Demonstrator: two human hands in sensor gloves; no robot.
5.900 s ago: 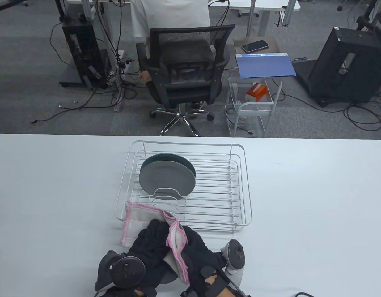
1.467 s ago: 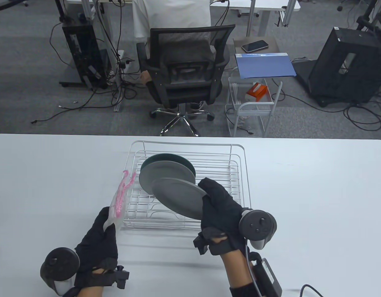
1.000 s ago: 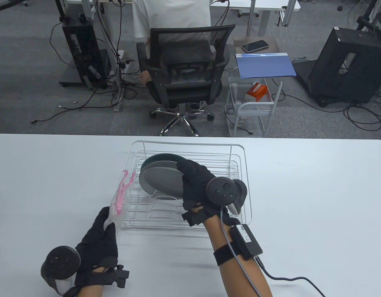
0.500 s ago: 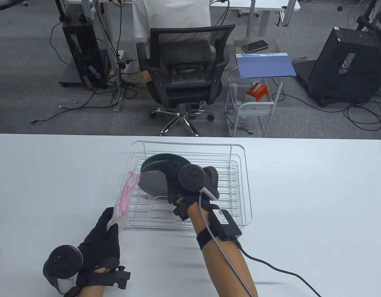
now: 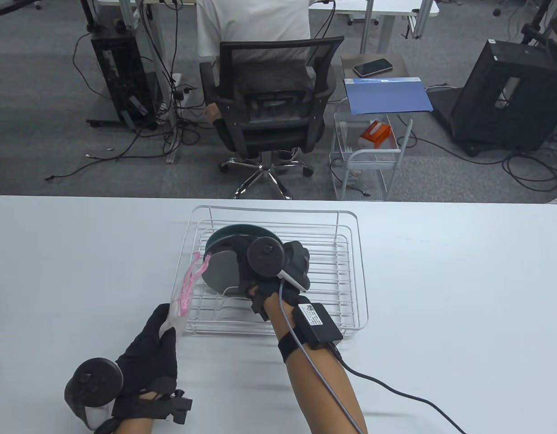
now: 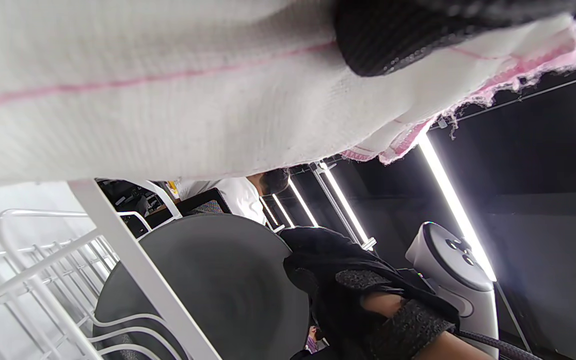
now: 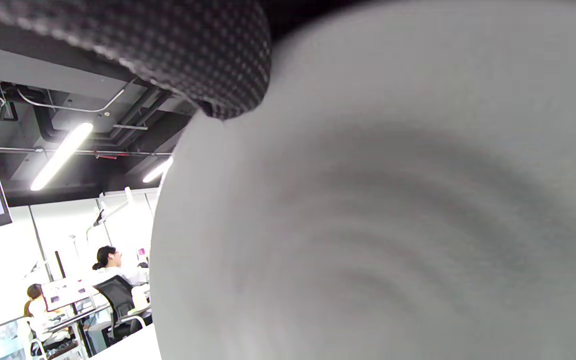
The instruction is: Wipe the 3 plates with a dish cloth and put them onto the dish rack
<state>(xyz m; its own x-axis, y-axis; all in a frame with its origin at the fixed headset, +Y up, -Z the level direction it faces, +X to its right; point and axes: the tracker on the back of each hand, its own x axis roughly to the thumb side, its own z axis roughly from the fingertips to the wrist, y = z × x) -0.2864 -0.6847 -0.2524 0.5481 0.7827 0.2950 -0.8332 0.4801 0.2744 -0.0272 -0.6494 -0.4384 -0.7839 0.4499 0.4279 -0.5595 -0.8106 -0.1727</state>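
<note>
A white wire dish rack [image 5: 346, 271] stands mid-table. Two plates stand upright in its left slots, the rear one dark green [image 5: 235, 231]. My right hand [image 5: 245, 274] grips a third grey plate [image 5: 222, 273], held upright in front of them; its lower edge is hidden. In the right wrist view that grey plate [image 7: 393, 225] fills the frame with a gloved fingertip [image 7: 193, 55] on its rim. My left hand [image 5: 161, 332] pinches the white, pink-edged dish cloth [image 5: 187, 287] beside the rack's left front corner. The left wrist view shows the cloth [image 6: 168, 90], the plate [image 6: 208, 280] and my right hand [image 6: 358, 300].
A cable [image 5: 395, 393] trails from my right forearm across the table towards the lower right. Beyond the table's far edge stand an office chair [image 5: 269, 104] with a seated person and a small wire cart [image 5: 368, 158].
My right hand has carried the grey plate from the rack's front edge back and left, tipping it upright against the two standing plates. The left hand with the cloth drifted slightly right.
</note>
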